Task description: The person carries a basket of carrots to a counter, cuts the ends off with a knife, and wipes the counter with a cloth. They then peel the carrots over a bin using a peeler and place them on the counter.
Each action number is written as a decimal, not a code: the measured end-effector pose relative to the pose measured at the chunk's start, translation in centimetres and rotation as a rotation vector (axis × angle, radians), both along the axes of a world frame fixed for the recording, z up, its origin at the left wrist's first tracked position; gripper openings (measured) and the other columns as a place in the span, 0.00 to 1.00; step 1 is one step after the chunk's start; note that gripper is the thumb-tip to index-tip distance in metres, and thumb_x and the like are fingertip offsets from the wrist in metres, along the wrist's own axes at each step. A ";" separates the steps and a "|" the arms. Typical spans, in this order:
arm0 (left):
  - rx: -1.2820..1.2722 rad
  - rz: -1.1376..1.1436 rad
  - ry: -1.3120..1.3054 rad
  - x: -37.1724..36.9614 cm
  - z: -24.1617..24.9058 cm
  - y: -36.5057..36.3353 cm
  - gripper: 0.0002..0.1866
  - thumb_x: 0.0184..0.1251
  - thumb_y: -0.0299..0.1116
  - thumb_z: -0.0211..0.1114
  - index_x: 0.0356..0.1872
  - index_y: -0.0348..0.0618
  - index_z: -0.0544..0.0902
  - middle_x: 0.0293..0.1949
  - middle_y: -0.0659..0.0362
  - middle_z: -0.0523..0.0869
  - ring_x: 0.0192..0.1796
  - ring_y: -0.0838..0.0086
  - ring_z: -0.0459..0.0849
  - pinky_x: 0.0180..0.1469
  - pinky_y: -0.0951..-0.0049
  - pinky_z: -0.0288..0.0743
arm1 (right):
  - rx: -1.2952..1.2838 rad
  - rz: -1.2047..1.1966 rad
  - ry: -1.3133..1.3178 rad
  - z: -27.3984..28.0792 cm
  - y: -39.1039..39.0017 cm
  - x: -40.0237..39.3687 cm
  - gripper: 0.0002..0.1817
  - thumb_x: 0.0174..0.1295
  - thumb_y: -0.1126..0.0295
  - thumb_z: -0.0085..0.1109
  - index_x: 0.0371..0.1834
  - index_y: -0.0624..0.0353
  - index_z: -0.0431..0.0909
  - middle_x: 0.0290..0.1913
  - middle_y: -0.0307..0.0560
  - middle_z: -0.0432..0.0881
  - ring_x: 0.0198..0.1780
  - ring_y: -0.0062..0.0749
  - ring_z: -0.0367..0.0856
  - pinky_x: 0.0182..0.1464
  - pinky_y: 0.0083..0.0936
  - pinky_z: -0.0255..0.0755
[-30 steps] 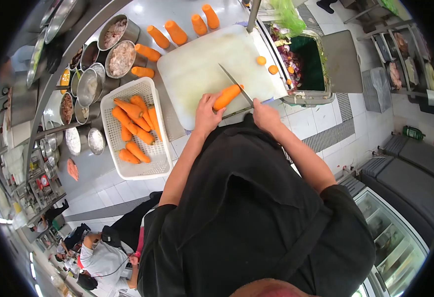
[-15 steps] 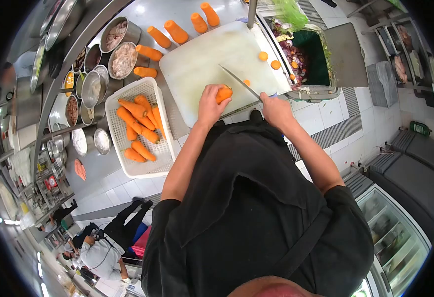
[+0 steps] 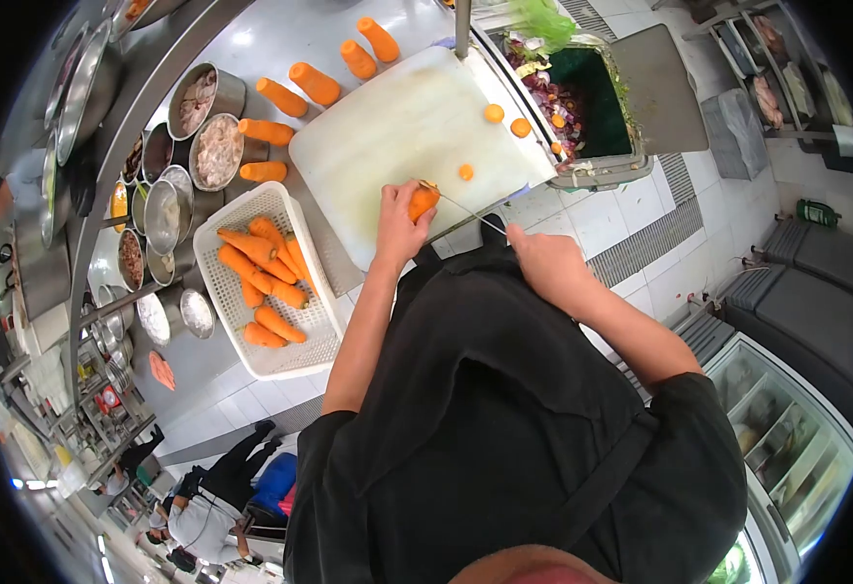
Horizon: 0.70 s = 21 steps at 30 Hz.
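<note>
My left hand (image 3: 399, 224) grips a carrot (image 3: 425, 201) over the near edge of a white cutting board (image 3: 378, 127). In my right hand (image 3: 543, 261) is a knife (image 3: 470, 213), its thin blade reaching left to the carrot and apparently touching it. A round carrot slice (image 3: 465, 172) lies on the board by the blade. Two more carrot pieces (image 3: 494, 114) rest near the board's right edge. Left of the board, a white plastic basket (image 3: 324, 336) holds several whole carrots (image 3: 261, 258). Several cut carrots (image 3: 315, 85) stand or lean along the board's far side.
Metal pots with pale meat (image 3: 219, 151) stand at the left behind a steel rail. At the right of the board is a green bin (image 3: 592, 92) with vegetable scraps. A glass-topped fridge (image 3: 787, 438) is at lower right. Co-workers (image 3: 203, 521) are at lower left.
The knife has come against the carrot, its blade now seen nearly edge-on. My left hand has tilted the carrot. The whole view has shifted slightly.
</note>
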State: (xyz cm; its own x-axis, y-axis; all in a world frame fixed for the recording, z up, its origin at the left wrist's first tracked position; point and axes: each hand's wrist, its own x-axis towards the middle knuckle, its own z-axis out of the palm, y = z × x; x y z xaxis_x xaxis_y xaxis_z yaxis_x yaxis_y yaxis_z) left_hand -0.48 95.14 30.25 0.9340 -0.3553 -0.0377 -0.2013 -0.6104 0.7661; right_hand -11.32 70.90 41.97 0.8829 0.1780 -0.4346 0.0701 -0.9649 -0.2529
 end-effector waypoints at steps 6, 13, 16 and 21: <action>-0.018 -0.041 -0.057 0.8 -0.2 0.8 0.27 0.58 0.30 0.74 0.59 0.44 0.75 0.50 0.47 0.73 0.54 0.48 0.76 0.59 0.56 0.73 | 0.150 -0.057 -0.069 -7.9 5.2 6.6 0.11 0.65 0.75 0.52 0.49 0.59 0.71 0.32 0.55 0.87 0.37 0.53 0.89 0.35 0.48 0.81; 0.037 -0.087 -0.209 -0.1 -1.7 1.5 0.34 0.54 0.31 0.76 0.64 0.46 0.73 0.52 0.44 0.75 0.58 0.45 0.75 0.62 0.51 0.70 | 0.217 -0.078 -0.070 -13.2 5.4 8.5 0.20 0.63 0.68 0.55 0.59 0.56 0.70 0.34 0.58 0.87 0.37 0.56 0.88 0.37 0.52 0.80; 0.214 -0.083 -0.252 -0.6 -0.2 2.0 0.37 0.53 0.32 0.76 0.66 0.47 0.72 0.52 0.47 0.78 0.58 0.48 0.77 0.63 0.51 0.67 | 0.200 -0.107 -0.090 -12.2 2.4 8.8 0.20 0.63 0.67 0.56 0.58 0.56 0.71 0.35 0.60 0.87 0.38 0.59 0.88 0.39 0.54 0.80; 0.053 0.118 -0.037 1.0 1.0 3.6 0.30 0.54 0.33 0.78 0.59 0.45 0.76 0.49 0.49 0.85 0.53 0.53 0.83 0.58 0.55 0.74 | 0.090 -0.360 -0.086 -11.8 -6.6 7.5 0.20 0.61 0.67 0.57 0.56 0.58 0.71 0.38 0.65 0.86 0.41 0.62 0.87 0.43 0.57 0.79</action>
State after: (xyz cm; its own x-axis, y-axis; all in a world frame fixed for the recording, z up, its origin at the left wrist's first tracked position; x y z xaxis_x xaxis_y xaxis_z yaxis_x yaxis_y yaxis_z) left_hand 0.56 98.70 31.29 0.9703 -0.2413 -0.0180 -0.1533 -0.6706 0.7258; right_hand -3.79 64.31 30.16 0.9285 -0.1156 -0.3528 -0.2442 -0.9059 -0.3461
